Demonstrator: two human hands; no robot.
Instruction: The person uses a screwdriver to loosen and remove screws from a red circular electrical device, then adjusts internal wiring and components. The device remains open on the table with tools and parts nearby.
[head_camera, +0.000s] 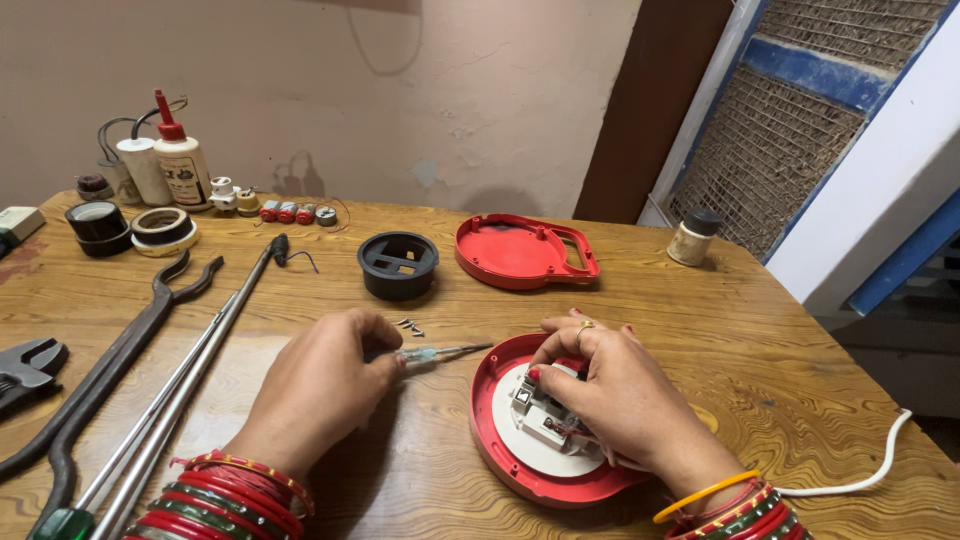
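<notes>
My left hand grips a small screwdriver with a clear bluish handle, its tip pointing right toward a round red housing. My right hand rests on that housing, fingers pressing a white and grey inner part seated on a white disc. A few small screws lie on the wooden table just beyond the screwdriver. A white cable runs off to the right from under my right wrist.
A red cover with a handle and a black round cup part lie farther back. Large black tongs and metal rods lie at left. Tape rolls, a glue bottle and a small jar stand near the edges.
</notes>
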